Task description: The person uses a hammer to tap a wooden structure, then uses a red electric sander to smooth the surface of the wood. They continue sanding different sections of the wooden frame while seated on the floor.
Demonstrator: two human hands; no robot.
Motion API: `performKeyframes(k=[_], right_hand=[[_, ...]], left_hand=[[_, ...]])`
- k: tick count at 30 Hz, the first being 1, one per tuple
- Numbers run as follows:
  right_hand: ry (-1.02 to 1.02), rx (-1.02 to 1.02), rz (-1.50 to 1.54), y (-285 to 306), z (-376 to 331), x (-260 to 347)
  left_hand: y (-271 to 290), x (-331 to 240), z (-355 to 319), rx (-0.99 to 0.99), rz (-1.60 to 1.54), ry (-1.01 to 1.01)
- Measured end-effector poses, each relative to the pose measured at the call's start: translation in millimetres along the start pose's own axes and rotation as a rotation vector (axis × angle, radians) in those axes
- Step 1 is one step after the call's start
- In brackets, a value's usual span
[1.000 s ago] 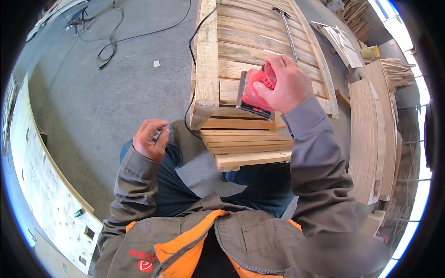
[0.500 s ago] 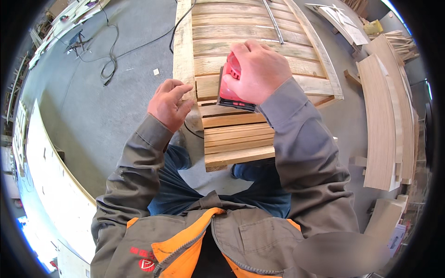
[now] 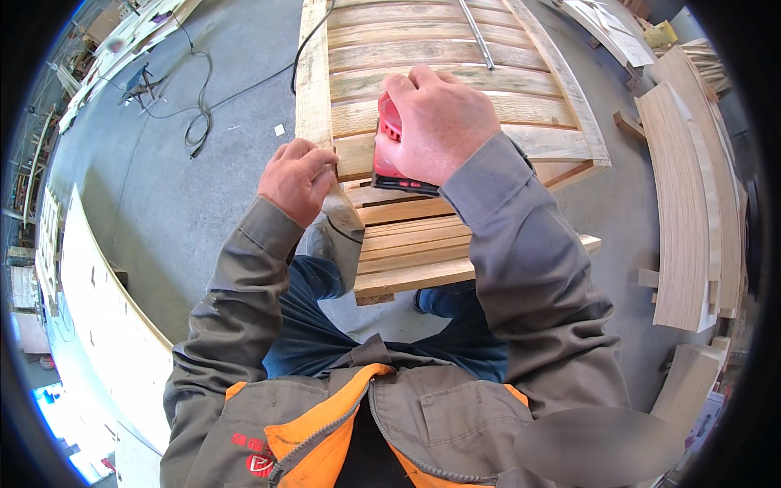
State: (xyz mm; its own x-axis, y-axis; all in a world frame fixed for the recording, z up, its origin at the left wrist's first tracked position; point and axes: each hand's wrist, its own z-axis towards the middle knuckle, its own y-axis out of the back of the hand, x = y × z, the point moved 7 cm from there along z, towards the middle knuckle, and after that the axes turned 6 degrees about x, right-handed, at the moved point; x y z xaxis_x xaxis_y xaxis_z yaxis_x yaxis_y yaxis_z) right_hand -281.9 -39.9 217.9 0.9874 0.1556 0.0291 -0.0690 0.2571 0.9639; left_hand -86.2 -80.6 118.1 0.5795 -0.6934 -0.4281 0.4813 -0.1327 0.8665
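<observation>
Right hand [image 3: 439, 122] clamped down over a red sander [image 3: 389, 154], fingers curled over the top and front, palm hiding most of the body. Only the left side and the dark base plate showing. Sits flat on a slat of the wooden frame [image 3: 455, 77], near the frame's left rail and toward its near end.

Left hand [image 3: 297, 179] just beside the sander, at the left rail [image 3: 313, 81]. Fingers bent in around the rail's edge, seems to be gripping it, though hard to say how tight from this angle. A black cord [image 3: 346, 232] hangs down just below that hand, past the frame's corner.

Frame itself made of pale slats running side to side, with a thin metal rod [image 3: 476, 32] lying across the far slats. Near end juts out over blue-trousered knees.

More cable [image 3: 195, 122] looped on the grey concrete floor [image 3: 163, 203] well off to the left. Curved plywood pieces [image 3: 683, 203] stacked on the right, well apart from the frame.
</observation>
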Motion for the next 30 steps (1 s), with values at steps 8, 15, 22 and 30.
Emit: performKeyframes(k=[8, 15, 22, 30], right_hand=[[0.002, -0.01, -0.003, -1, 1, 0], [0.001, 0.004, -0.008, -3, 5, -1], [-0.01, 0.018, -0.008, -4, 5, 1], [-0.05, 0.032, -0.019, 1, 7, 6]], left_hand=[[-4, 7, 12, 0.0, -0.044, 0.01], [-6, 13, 29, 0.109, -0.111, 0.048], [6, 17, 16, -0.063, -0.138, 0.026], [24, 5, -86, -0.28, -0.49, 0.206]])
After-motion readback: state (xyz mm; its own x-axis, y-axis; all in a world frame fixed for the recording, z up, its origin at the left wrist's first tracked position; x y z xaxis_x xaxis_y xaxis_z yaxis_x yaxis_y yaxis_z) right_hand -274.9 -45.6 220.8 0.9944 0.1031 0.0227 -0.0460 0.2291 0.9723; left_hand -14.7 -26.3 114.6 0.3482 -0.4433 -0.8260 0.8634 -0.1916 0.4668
